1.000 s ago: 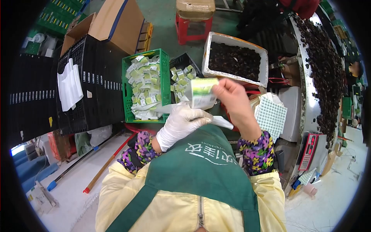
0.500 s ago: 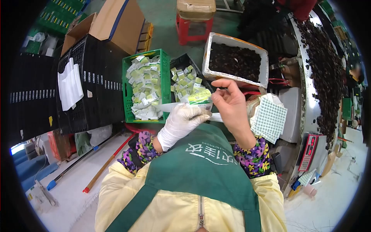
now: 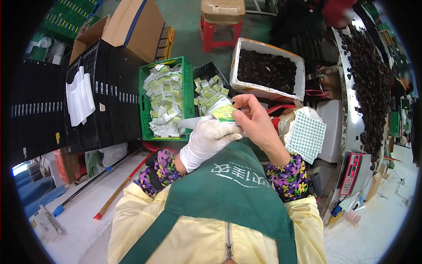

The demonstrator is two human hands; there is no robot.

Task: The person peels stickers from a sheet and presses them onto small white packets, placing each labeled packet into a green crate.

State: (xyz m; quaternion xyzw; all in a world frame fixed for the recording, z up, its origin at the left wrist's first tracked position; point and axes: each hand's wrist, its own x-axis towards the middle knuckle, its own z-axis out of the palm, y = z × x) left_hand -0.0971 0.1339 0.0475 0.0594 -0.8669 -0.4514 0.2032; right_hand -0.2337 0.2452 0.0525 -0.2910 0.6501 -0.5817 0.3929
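My left hand (image 3: 212, 140), in a white glove, holds a green-and-white printed packet (image 3: 223, 111) in front of my apron. A long pale strip (image 3: 190, 122) juts out to the left from beside the glove. My bare right hand (image 3: 258, 123) is at the packet's right edge, fingers curled and thumb pressed to the printed face. Whether a small piece lies under that thumb is hidden. To the right of this hand lie sheets of small green stickers (image 3: 307, 134) in rows. Similar packets (image 3: 166, 94) fill a green crate (image 3: 188, 83) ahead on the left.
More packets lie in a black crate (image 3: 211, 70) beside the green one. Dark pieces fill a white foam box (image 3: 299, 66) and cover a long table (image 3: 351, 110) at right. A red scale (image 3: 353, 174) stands there. Poles (image 3: 118, 193) lie at left; another person (image 3: 338, 13) is at the top right.
My right hand has moved left and down onto the packet, its thumb now against the printed face. The packet has tilted more upright in my left hand.
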